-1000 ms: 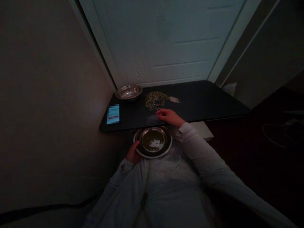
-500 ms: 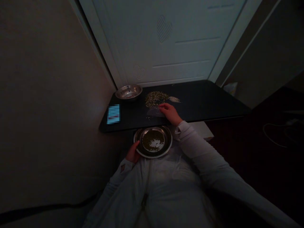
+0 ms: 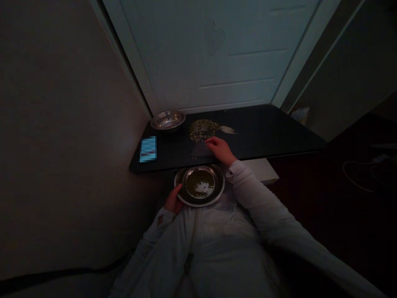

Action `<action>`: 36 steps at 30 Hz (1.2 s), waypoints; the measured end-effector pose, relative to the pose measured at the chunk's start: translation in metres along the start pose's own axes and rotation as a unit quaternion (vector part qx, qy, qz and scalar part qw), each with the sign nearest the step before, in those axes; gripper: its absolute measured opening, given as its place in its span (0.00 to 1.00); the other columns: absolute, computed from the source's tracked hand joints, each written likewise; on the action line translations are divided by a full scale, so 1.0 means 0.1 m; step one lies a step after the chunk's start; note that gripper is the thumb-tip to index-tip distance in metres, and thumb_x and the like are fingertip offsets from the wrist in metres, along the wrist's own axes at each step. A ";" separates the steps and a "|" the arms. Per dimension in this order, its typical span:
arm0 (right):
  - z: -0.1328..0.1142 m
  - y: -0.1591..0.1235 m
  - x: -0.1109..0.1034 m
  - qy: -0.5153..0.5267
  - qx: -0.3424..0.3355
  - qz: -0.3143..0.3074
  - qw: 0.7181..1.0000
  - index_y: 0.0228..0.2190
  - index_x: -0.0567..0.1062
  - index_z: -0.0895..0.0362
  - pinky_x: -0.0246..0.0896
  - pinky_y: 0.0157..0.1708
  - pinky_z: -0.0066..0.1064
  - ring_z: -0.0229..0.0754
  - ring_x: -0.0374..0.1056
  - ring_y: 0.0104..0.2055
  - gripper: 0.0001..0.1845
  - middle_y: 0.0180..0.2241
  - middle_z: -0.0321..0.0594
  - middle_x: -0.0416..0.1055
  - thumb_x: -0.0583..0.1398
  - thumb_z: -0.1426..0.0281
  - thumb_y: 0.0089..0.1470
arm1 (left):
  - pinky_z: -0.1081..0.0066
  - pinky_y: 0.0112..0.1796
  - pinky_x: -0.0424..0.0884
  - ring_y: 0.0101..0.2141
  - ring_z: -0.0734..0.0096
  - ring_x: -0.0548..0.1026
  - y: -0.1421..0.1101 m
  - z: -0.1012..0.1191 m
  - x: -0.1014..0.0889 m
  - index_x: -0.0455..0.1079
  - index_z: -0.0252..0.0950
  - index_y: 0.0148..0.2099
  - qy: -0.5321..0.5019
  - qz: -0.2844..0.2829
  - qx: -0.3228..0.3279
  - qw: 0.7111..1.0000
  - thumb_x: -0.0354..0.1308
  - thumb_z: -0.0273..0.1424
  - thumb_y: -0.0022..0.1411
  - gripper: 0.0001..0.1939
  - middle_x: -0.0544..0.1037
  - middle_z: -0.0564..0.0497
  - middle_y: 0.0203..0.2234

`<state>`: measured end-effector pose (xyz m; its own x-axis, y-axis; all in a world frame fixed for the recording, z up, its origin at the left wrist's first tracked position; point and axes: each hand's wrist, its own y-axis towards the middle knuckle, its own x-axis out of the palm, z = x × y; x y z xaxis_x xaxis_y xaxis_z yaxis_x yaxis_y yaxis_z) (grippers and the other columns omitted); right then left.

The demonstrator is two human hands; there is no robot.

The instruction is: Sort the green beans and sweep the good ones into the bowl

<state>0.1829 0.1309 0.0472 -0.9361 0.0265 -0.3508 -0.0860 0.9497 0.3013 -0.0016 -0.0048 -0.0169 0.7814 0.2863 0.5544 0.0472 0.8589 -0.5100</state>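
Note:
My left hand [image 3: 174,200] grips the left rim of a metal bowl [image 3: 219,187], thumb over the edge, just below the table's front edge. Green beans [image 3: 194,181] lie inside, with a bare bright patch of its bottom showing. My right hand [image 3: 221,150] is closed, pinching a thin, translucent plastic scraper [image 3: 201,150] low over the dark tabletop. Beyond it spreads a mixed pile of green and pale grains [image 3: 203,129]. A smaller pale heap [image 3: 228,130] adjoins its right side. A few loose grains lie close to the scraper's front edge.
A second metal bowl [image 3: 168,120] stands at the back left of the black table [image 3: 263,132]. Near the left edge lies a blurred-out blue rectangle [image 3: 148,149]. A white door [image 3: 248,66] rises behind. Under the table's front edge is a white box [image 3: 262,170].
My right hand moved the scraper up to the mixed pile, then drew it back a little toward me. Several loose grains shifted toward the table's front edge. My left hand and bowl stayed still.

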 end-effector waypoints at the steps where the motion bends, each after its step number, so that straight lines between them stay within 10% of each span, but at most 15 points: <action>1: 0.00 0.00 -0.01 0.012 0.002 0.005 1.000 0.28 0.71 0.59 0.54 0.29 0.27 0.35 0.60 0.26 0.11 0.22 0.33 0.65 0.53 0.68 0.41 | 0.66 0.48 0.62 0.45 0.62 0.68 -0.01 0.00 0.01 0.72 0.34 0.31 0.001 0.002 -0.001 1.000 0.52 0.33 0.51 0.10 0.79 0.49 0.27; 7: 0.01 0.00 -0.04 0.048 0.017 0.046 0.998 0.27 0.70 0.59 0.52 0.27 0.26 0.34 0.58 0.25 0.12 0.21 0.32 0.63 0.53 0.66 0.40 | 0.66 0.49 0.60 0.47 0.62 0.67 -0.04 0.03 0.06 0.72 0.34 0.31 0.012 0.015 -0.010 1.000 0.51 0.33 0.51 0.10 0.79 0.49 0.28; 18: -0.03 -0.05 -0.04 0.063 0.007 -0.079 0.995 0.29 0.69 0.59 0.51 0.25 0.25 0.32 0.57 0.22 0.12 0.20 0.32 0.64 0.55 0.66 0.40 | 0.65 0.50 0.59 0.48 0.60 0.66 -0.01 0.00 0.02 0.71 0.34 0.33 0.002 -0.012 0.003 1.000 0.54 0.34 0.49 0.11 0.78 0.47 0.31; 36: -0.02 -0.06 -0.03 -0.015 -0.016 -0.118 0.993 0.29 0.71 0.59 0.52 0.25 0.25 0.32 0.59 0.24 0.11 0.21 0.33 0.66 0.56 0.66 0.40 | 0.64 0.49 0.60 0.48 0.60 0.66 -0.01 0.02 0.02 0.71 0.35 0.33 0.014 0.007 -0.005 1.000 0.54 0.35 0.49 0.10 0.78 0.48 0.31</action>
<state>0.1855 0.1245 0.0485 -0.8781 -0.1853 -0.4412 -0.3124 0.9204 0.2353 -0.0015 -0.0045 -0.0145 0.7991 0.2867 0.5285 0.0414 0.8507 -0.5240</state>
